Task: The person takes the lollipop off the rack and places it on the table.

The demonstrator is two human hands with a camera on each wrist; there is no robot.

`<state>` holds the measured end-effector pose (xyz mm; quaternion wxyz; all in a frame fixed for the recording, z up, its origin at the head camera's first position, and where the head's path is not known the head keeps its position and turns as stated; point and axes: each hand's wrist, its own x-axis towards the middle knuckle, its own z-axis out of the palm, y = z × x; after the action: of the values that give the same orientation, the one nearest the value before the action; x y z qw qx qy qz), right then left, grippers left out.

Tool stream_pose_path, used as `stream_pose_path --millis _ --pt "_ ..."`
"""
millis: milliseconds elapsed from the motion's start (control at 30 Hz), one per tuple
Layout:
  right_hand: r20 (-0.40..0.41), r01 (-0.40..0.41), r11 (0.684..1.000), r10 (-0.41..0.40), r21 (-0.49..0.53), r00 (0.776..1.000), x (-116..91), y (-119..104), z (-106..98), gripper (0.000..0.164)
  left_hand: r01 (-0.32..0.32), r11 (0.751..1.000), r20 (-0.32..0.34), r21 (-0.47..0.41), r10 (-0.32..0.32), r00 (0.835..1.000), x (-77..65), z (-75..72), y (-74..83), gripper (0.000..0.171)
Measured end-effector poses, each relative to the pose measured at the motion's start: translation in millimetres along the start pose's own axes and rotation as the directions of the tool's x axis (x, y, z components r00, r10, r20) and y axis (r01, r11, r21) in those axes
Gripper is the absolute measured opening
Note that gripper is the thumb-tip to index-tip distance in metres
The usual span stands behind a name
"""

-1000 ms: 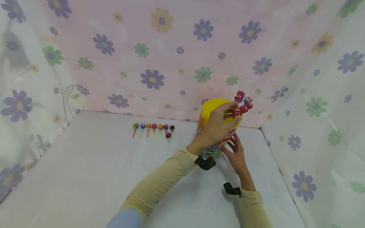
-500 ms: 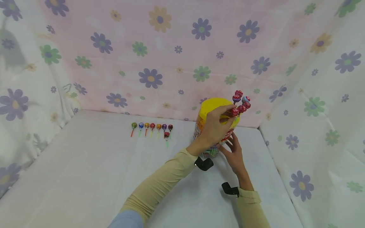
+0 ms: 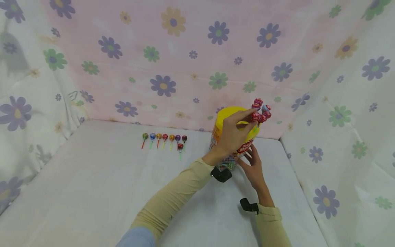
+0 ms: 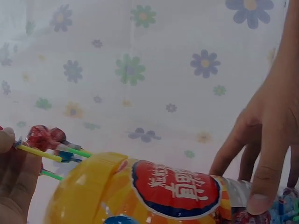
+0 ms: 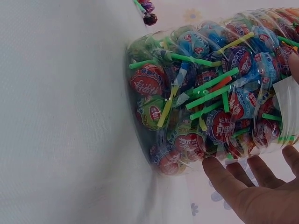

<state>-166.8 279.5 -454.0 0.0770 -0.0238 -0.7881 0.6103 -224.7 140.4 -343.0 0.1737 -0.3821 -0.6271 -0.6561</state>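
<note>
A large clear jar [image 5: 205, 107], packed with wrapped lollipops, has a yellow lid [image 3: 226, 115] and a red-and-yellow label [image 4: 177, 189]. Several red-headed lollipops [image 3: 262, 118] and a light blue one [image 3: 266, 108] cluster at the lid's right side, their sticks toward it. My left hand [image 3: 232, 133] reaches across the lid and pinches a red lollipop [image 3: 255, 117] between thumb and fingers; a yellow stick [image 4: 39, 153] shows beside the fingers in the left wrist view. Lower down, my right hand [image 3: 255, 169] grips the jar's side, fingers spread around it.
To the left, a row of lollipops [image 3: 165, 136] in several colours lies on the white table [image 3: 108, 178], with one dark red lollipop [image 3: 180, 146] just in front of the row's right end. Flowered cloth [image 3: 185, 61] walls surround the table on three sides.
My left hand has shifted slightly, and the pinched red lollipop sits a little higher than half a second ago. My right hand keeps its grip on the jar.
</note>
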Motion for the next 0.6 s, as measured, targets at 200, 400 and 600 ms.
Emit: stream_pose_path --millis 200,400,600 --pt "-0.001 -0.033 0.999 0.033 -0.007 0.999 1.1 0.9 -0.1 0.086 0.047 0.996 -0.026 -0.082 -0.049 0.998 -1.4 -13.8 9.9 0.041" --pt "-0.012 -0.036 0.999 0.036 -0.001 0.999 12.0 25.8 -1.6 0.088 0.147 0.981 0.024 -0.130 -0.145 0.989 -16.0 -35.3 2.8 0.041" --pt "-0.038 -0.015 0.999 0.014 -0.032 0.999 15.3 38.2 -1.4 0.089 0.179 0.975 0.032 -0.128 -0.176 0.984 -29.9 -54.3 -6.2 0.040"
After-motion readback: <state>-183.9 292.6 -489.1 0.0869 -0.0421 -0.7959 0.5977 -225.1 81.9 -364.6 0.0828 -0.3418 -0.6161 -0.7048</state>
